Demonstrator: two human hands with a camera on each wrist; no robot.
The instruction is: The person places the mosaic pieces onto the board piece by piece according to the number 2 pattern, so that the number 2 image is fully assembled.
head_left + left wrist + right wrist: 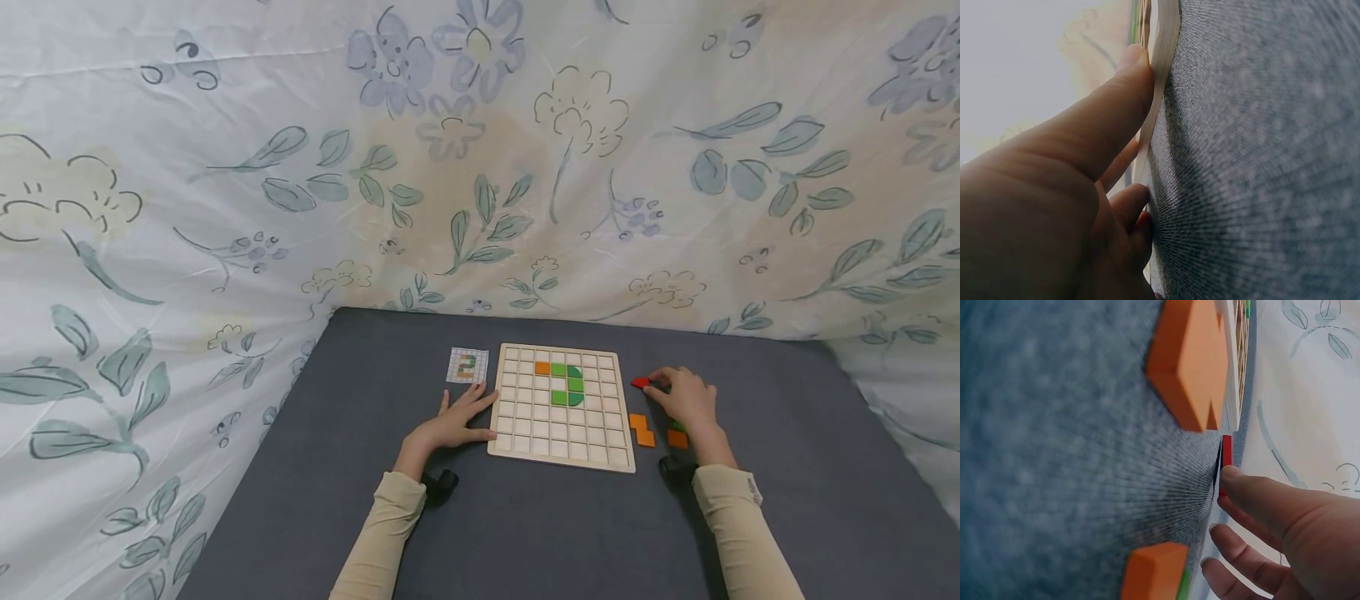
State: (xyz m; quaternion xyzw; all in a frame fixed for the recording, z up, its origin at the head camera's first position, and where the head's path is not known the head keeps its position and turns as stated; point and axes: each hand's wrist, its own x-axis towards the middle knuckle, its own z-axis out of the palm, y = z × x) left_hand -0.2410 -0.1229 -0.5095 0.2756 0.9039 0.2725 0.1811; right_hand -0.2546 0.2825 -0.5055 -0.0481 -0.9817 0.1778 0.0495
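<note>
Head view: a person's left hand point(453, 423) lies spread against the left edge of a square pale-wood grid board point(525, 426) bearing flat orange and green tiles point(575, 385), apparently to steady it; a small printed card point(467, 366) sits just beyond the hand, presumably for easy viewing. Left wrist view: the thumb point(1104, 119) rests against the board's rim, above a dark grey surface point(1260, 137). Right wrist view: the right hand point(1291, 531) pinches a thin red piece point(1227, 450) just beside the board, likely for fine control; loose orange pieces point(1200, 369) lie nearby.

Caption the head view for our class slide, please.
Left grip rests against a gridded board; right grip pinches a red piece beside the board.
</note>
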